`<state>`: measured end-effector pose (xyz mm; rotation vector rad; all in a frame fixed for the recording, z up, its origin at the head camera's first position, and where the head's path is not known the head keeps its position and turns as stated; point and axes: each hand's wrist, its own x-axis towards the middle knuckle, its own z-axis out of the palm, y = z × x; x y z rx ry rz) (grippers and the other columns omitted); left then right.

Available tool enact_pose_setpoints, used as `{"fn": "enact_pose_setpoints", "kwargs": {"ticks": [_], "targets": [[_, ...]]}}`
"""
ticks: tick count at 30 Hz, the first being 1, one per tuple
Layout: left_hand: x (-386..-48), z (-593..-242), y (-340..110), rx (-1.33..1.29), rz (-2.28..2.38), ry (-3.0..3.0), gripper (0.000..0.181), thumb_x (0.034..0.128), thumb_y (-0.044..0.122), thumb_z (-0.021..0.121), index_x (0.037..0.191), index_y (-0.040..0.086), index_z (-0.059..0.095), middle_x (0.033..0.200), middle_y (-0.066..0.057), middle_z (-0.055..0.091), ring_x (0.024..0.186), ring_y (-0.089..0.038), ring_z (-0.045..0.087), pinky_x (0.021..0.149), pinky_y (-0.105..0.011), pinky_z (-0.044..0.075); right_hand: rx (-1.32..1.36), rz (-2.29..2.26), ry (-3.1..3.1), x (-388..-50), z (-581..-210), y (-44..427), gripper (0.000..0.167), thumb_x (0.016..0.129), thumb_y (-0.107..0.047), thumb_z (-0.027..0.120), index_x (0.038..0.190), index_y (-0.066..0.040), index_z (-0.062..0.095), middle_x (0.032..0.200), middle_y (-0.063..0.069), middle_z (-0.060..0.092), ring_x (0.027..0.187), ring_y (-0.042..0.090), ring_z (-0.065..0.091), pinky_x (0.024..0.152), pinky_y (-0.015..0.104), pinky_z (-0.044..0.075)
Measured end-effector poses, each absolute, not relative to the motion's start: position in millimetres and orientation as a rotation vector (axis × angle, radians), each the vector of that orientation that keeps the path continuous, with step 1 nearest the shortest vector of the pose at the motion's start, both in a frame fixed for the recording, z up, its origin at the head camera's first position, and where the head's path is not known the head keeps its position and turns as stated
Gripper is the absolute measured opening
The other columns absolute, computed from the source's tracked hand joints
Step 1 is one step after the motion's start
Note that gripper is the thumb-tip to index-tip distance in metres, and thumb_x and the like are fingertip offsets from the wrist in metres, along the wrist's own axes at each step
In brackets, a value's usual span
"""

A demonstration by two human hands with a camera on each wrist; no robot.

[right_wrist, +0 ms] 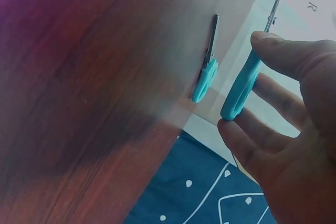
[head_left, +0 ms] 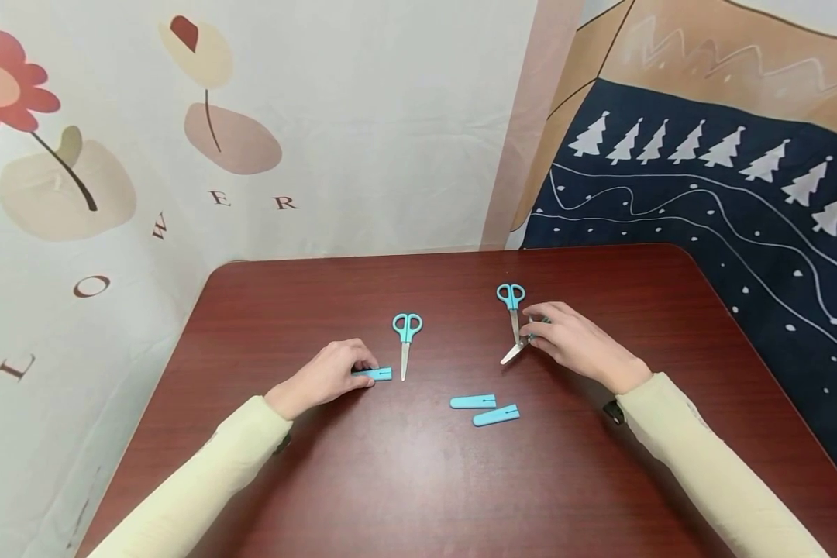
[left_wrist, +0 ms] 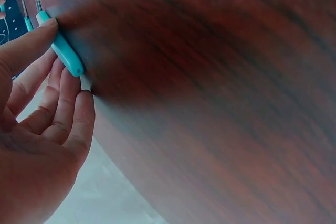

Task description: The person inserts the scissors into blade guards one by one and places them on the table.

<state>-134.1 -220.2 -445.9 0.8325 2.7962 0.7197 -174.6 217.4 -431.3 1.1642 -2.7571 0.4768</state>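
My left hand pinches a light-blue blade cover between thumb and fingers at the left of the table; the left wrist view shows the cover under the thumb. My right hand pinches a pair of scissors by its blue handle, blades pointing down-left in the head view. In the right wrist view that handle lies between thumb and fingers. A second pair of scissors lies just left of my right hand. Between the hands lies a third pair, handles away from me.
Two more light-blue covers, one above the other, lie near the middle of the brown table. A patterned curtain hangs behind the table, and a dark-blue cloth with white trees is at the right.
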Motion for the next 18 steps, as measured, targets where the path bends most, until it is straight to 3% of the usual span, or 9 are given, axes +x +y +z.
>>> {"fn": "enact_pose_setpoints", "kwargs": {"ticks": [4, 12, 18], "targets": [[-133.8, -446.9, -219.7, 0.843, 0.714, 2.805, 0.010, 0.0860, 0.011, 0.085, 0.093, 0.011, 0.078, 0.090, 0.006, 0.064, 0.076, -0.008, 0.060, 0.069, -0.025, 0.052, 1.169, 0.482, -2.734, -170.8, -433.1, 216.5, 0.026, 0.089, -0.006, 0.082, 0.114, -0.012, 0.077, 0.124, 0.013, 0.063, 0.113, 0.031, 0.058, 0.097, 0.046, 0.054], [-128.6, -445.5, -216.9, 0.802, 0.727, 2.842, 0.009, 0.0877, 0.009, 0.082, 0.093, 0.010, 0.075, 0.090, 0.004, 0.062, 0.076, -0.009, 0.058, 0.069, -0.028, 0.052, 1.157, 0.566, -2.708, -161.0, -434.7, 214.8, 0.024, 0.091, -0.008, 0.081, 0.114, -0.015, 0.075, 0.112, 0.005, 0.057, 0.087, 0.015, 0.058, 0.074, 0.033, 0.056], [-122.8, -440.7, -208.1, 0.794, 0.826, 2.895, 0.014, 0.0889, 0.008, 0.080, 0.098, 0.013, 0.070, 0.096, 0.005, 0.062, 0.082, -0.013, 0.059, 0.076, -0.031, 0.053, 1.167, 0.559, -2.697, -155.1, -434.0, 212.1, 0.024, 0.090, -0.008, 0.082, 0.113, -0.014, 0.075, 0.115, 0.004, 0.062, 0.093, 0.016, 0.062, 0.081, 0.036, 0.058]]}}
